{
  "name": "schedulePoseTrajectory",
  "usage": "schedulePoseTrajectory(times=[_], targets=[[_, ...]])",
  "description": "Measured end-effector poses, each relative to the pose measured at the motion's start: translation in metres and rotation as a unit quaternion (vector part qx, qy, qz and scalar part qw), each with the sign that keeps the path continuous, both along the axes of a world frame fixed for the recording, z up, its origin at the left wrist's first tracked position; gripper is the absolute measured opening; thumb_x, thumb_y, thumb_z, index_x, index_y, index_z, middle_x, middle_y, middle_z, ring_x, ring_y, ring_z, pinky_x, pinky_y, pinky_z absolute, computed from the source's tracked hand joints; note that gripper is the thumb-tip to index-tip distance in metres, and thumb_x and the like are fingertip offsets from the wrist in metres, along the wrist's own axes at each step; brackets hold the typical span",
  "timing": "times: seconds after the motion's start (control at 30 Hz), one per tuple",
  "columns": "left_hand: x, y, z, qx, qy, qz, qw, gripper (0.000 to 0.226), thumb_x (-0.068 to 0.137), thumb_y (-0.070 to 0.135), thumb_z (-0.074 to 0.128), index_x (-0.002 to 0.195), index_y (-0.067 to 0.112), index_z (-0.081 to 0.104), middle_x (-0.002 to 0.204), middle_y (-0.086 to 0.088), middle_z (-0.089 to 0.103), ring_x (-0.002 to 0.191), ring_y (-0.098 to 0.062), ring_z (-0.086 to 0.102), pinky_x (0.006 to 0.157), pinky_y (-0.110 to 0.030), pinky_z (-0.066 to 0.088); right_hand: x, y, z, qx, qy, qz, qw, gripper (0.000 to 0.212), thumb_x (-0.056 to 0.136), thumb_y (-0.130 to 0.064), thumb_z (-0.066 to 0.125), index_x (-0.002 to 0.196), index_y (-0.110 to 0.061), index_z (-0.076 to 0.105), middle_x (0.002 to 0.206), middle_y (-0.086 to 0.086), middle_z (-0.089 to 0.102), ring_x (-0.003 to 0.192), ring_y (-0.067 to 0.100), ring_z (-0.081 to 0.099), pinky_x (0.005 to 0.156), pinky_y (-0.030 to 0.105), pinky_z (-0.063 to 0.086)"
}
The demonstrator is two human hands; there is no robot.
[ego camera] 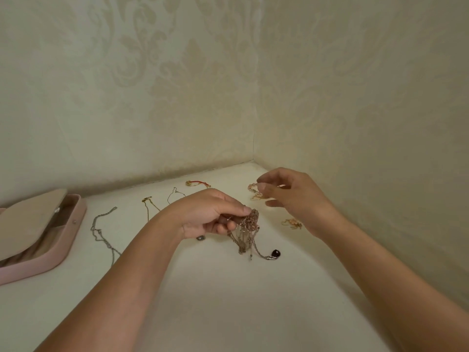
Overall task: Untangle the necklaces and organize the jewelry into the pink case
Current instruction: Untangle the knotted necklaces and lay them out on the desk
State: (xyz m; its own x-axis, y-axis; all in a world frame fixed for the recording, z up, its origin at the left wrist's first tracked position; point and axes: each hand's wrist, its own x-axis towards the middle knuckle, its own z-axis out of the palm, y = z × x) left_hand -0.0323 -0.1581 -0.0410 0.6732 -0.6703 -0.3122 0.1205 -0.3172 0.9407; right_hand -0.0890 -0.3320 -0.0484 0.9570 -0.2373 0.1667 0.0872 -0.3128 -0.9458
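Head camera, as I watch from the remote desk: the person's left hand [210, 214] pinches a tangle of necklaces [250, 219] between thumb and curled fingers. Loose strands hang to the white table [228, 301], and a dark bead [276, 253] lies at five o'clock of the clump. At one o'clock the right hand [294, 196] hovers, fingers loosely bent, thumb close to forefinger (whether it has a fine strand, I cannot tell). The pink case [63, 255] sits at nine o'clock, lid partly raised, well apart. A silver chain [101, 229], gold chain [148, 207] and red bracelet [199, 183] lie between ten and twelve.
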Motion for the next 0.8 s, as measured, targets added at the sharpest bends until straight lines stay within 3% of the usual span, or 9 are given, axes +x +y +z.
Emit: schedulePoseTrajectory(times=[0.07,0.13,0.23,0.33,0.57,0.73,0.8], targets=[[0.0015,-0.0024,-0.0024,-0.015,0.006,0.051,0.999,0.012,0.086,0.005,0.066,0.074,0.004,0.068,0.057,-0.004,0.058,0.041,-0.006,0.048,0.035,-0.013,0.034,-0.0031,-0.0002,0.0049,0.012,-0.004,0.006,1.0,0.015,0.082,-0.016,0.075,0.084,-0.002,0.067,0.07,0.007,0.062,0.055,0.013,0.059,0.054,0.023,0.053],[0.002,-0.0044,-0.0037,-0.026,-0.001,0.08,0.996,0.016,0.086,0.005,0.066,0.069,0.006,0.068,0.057,-0.004,0.058,0.04,-0.006,0.047,0.034,-0.013,0.032,-0.0065,0.0026,0.0078,-0.007,0.017,0.02,1.0,0.021,0.075,-0.021,0.08,0.074,-0.004,0.067,0.057,0.002,0.062,0.047,0.011,0.057,0.048,0.02,0.049],[0.0022,-0.005,-0.0045,-0.033,-0.025,0.087,0.995,0.014,0.087,0.007,0.065,0.074,0.007,0.069,0.069,-0.007,0.063,0.042,-0.005,0.047,0.036,-0.013,0.033,-0.0078,0.0078,0.0053,-0.059,0.056,0.042,0.996,0.022,0.069,-0.025,0.085,0.071,-0.009,0.068,0.056,-0.003,0.065,0.052,0.007,0.06,0.052,0.018,0.049],[0.003,-0.0045,-0.0059,-0.032,-0.057,0.077,0.995,0.013,0.087,0.014,0.066,0.078,0.005,0.068,0.073,-0.007,0.062,0.045,-0.004,0.046,0.038,-0.013,0.033,-0.0069,0.0083,0.0028,-0.045,0.074,0.042,0.995,0.018,0.071,-0.017,0.084,0.077,-0.005,0.072,0.063,0.001,0.069,0.055,0.006,0.061,0.055,0.016,0.05],[0.0035,-0.0028,-0.0057,-0.02,-0.109,0.075,0.991,0.018,0.088,0.02,0.066,0.075,0.009,0.061,0.063,0.009,0.061,0.045,-0.003,0.035,0.041,-0.013,0.025,-0.0063,0.0051,0.0026,-0.015,0.072,0.042,0.996,0.004,0.08,-0.011,0.076,0.082,-0.008,0.075,0.065,0.002,0.068,0.061,0.006,0.062,0.062,0.014,0.052],[0.0025,-0.0021,-0.0043,-0.035,-0.102,0.073,0.991,0.017,0.088,0.022,0.066,0.086,0.006,0.067,0.065,0.011,0.061,0.048,-0.005,0.028,0.041,-0.013,0.023,-0.0064,0.0033,0.0034,-0.045,0.077,0.011,0.996,0.017,0.077,-0.021,0.079,0.077,-0.006,0.073,0.064,0.003,0.069,0.062,0.011,0.06,0.065,0.026,0.048],[0.0017,-0.0018,-0.0038,-0.034,-0.105,0.06,0.992,0.015,0.086,0.022,0.068,0.088,0.007,0.069,0.061,0.011,0.056,0.05,-0.007,0.025,0.041,-0.013,0.023,-0.0067,0.0052,0.0035,-0.045,0.064,0.009,0.997,0.013,0.079,-0.019,0.076,0.074,-0.009,0.07,0.064,0.001,0.067,0.063,0.01,0.059,0.066,0.024,0.046]])
